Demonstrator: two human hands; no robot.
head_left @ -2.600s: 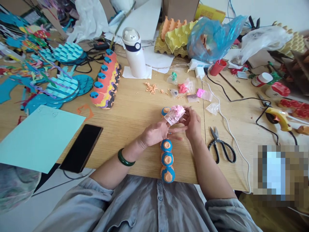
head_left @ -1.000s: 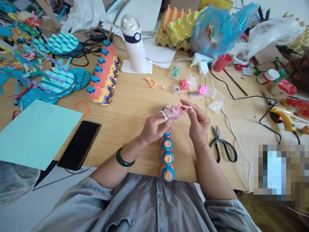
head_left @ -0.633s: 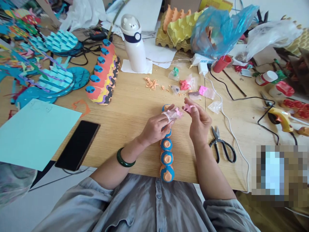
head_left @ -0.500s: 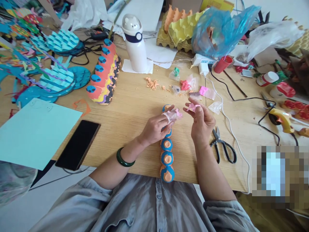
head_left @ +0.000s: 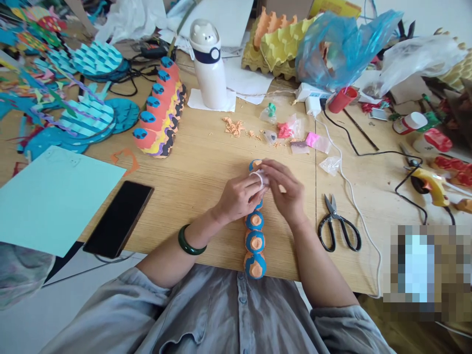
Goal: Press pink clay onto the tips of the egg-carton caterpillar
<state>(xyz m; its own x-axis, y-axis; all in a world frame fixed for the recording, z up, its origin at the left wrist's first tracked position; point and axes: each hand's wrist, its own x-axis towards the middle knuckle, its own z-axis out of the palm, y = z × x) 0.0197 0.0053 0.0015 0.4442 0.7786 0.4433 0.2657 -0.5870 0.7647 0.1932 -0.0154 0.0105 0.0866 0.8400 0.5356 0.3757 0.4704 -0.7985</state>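
Note:
Above the blue and orange bumpy strip, my two hands meet. My left hand, with a dark green bangle on its wrist, is closed on a small clear plastic bag. My right hand touches the bag from the right, its fingers bent over it and pressed together. Whatever pink clay its fingertips hold is hidden. The strip lies upright in front of my shirt, its upper part partly covered by my hands.
Black-handled scissors lie right of my right arm, beside a white cable. A phone and a pale green sheet are on the left. Behind stand a white bottle, an orange caterpillar-like piece and small clay bags.
My right hand has moved left to meet my left hand at the bag. The pink clay seen between its fingers before is now hidden.

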